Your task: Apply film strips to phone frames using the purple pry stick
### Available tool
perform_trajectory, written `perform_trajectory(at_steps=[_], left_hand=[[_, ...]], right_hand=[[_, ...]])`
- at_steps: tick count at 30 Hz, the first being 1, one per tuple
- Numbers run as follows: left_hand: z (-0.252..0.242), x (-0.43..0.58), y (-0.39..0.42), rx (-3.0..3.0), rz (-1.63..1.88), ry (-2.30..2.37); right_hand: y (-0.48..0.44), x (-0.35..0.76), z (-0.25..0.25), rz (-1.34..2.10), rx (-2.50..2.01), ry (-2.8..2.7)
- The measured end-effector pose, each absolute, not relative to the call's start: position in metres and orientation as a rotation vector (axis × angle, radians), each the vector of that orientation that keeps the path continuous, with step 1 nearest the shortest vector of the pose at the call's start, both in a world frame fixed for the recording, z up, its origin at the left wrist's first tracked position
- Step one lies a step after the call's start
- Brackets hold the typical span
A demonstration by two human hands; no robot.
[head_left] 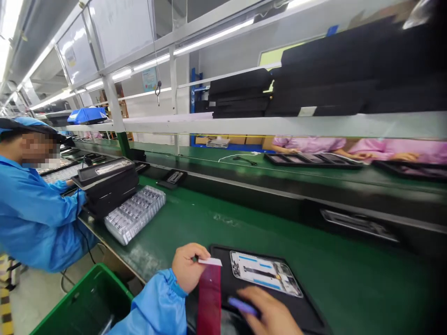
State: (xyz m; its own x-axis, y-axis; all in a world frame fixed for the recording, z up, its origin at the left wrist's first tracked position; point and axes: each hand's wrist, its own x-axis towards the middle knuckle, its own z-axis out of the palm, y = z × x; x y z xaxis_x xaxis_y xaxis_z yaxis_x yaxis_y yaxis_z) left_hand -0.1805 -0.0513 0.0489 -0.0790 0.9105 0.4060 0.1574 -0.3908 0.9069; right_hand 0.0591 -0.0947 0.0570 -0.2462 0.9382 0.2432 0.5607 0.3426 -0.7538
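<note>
My left hand (pixel 188 267) is closed, pinching the white top end of a red translucent strip (pixel 209 298) that hangs down at the bottom centre. Just to the right, my right hand (pixel 268 309) holds a small blue-purple object (pixel 242 306), somewhat blurred, between its fingers. Both hands are near a black tray (pixel 240 291) on the green bench. On that tray lies a silver phone frame (pixel 267 272) with blue strips and a dark flex cable. The lower part of the red strip runs out of view.
Clear plastic trays (pixel 136 211) and stacked black trays (pixel 110 186) stand to the left, beside a person in blue (pixel 35 209). A green bin (pixel 87 302) is below. Another phone frame (pixel 359 224) lies on the dark conveyor. People in pink sit across.
</note>
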Motion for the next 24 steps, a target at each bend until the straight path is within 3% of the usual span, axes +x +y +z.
perform_trajectory(at_steps=[7,16,24], left_hand=[[0.064,-0.135,-0.116,1.759,1.520,0.707],[0.063,-0.120,-0.127,1.190,1.045,0.586],[0.055,-0.102,-0.103,1.325,0.993,0.858]], right_hand=[[-0.146,0.045,0.116,1.265,-1.186,-1.612],[-0.162,0.058,0.097,1.223,-1.363,-1.326],[-0.137,0.076,0.083,1.262,-1.338,-1.295]])
